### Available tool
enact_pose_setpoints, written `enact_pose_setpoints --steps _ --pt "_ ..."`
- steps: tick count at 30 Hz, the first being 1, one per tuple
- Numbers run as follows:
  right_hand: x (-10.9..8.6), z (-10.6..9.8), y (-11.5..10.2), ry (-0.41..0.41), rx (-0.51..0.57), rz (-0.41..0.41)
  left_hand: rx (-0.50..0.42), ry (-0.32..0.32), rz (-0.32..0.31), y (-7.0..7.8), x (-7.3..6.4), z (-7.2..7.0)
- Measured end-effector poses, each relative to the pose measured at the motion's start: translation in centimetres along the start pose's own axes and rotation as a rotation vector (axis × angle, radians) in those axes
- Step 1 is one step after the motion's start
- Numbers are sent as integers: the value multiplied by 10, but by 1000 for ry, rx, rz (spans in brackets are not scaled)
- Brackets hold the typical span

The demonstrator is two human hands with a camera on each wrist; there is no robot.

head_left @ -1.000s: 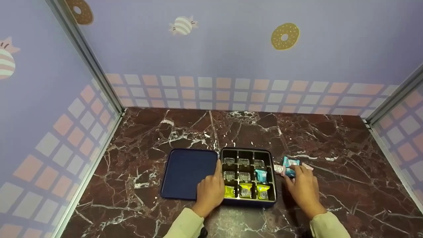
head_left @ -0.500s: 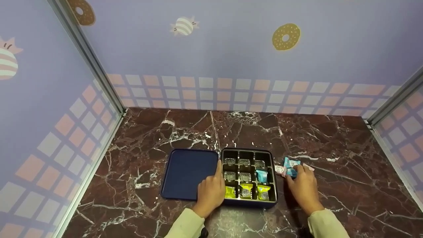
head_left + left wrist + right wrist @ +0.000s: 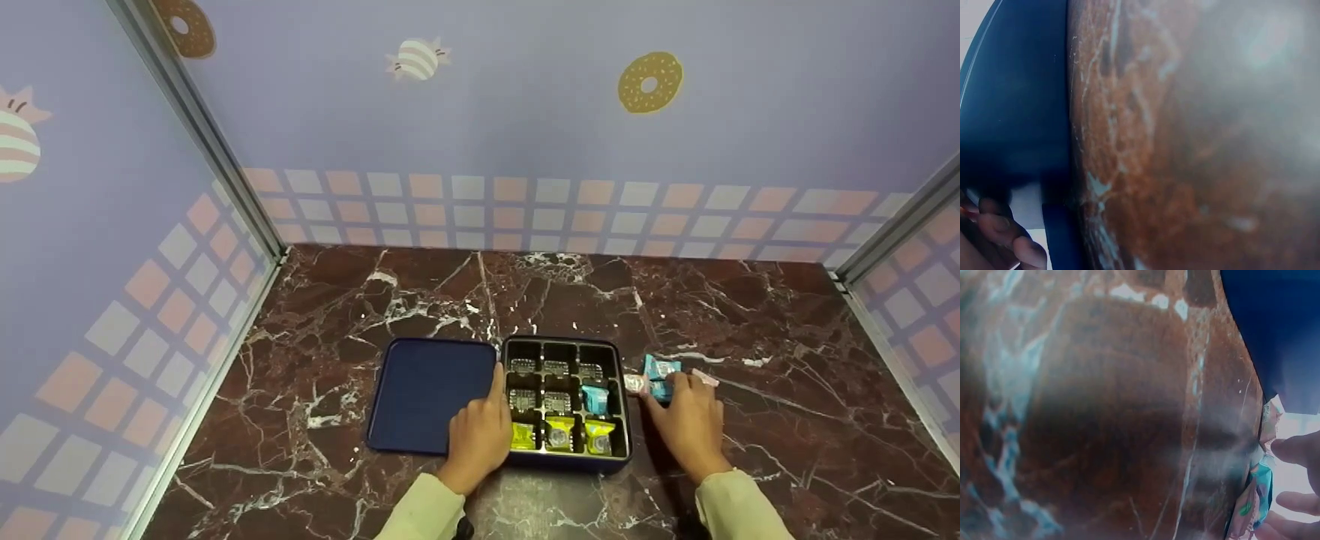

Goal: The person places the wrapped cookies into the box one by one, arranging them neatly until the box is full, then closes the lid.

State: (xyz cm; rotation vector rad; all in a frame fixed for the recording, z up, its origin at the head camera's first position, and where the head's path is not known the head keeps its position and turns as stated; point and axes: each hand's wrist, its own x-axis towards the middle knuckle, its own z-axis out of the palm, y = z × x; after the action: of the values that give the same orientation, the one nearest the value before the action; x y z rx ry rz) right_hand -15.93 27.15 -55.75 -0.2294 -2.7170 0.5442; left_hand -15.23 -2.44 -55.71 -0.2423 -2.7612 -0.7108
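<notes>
A dark blue box (image 3: 570,463) with a divided black tray lies open. Its front row holds three yellow-wrapped candies (image 3: 560,433), and a blue-wrapped candy (image 3: 595,400) sits in the middle row at the right. My left hand (image 3: 480,436) lays a straight index finger along the box's left edge, with the other fingers curled. Right of the box, my right hand (image 3: 688,426) reaches over a small group of candies. Its fingertips touch a blue candy (image 3: 660,390), partly covered, between a pale pink candy (image 3: 635,384) and another pink candy (image 3: 705,378). Thumb and fingers (image 3: 1297,500) stand apart.
The box's flat blue lid (image 3: 427,397) lies directly left of it. Behind the right hand's fingers is another blue candy (image 3: 662,367). The dark red marbled table (image 3: 315,300) is bounded by patterned panels (image 3: 517,112) at the back and both sides.
My right hand shifts slightly over the candies, and the far-right pink candy has edged a little to the right. The left hand keeps its place along the box.
</notes>
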Motion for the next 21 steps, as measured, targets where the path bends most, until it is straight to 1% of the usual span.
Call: enact_pose_setpoints --steps 7,10,16,21 --pt "0 3 3 14 79 2 0 2 1 0 -1 0" --pt "0 3 5 4 79 0 -5 2 0 0 0 0" --pt "2 0 7 -49 40 29 -10 -9 -8 0 0 -1" --pt "2 -1 7 -64 49 46 -10 -25 -16 0 0 -2"
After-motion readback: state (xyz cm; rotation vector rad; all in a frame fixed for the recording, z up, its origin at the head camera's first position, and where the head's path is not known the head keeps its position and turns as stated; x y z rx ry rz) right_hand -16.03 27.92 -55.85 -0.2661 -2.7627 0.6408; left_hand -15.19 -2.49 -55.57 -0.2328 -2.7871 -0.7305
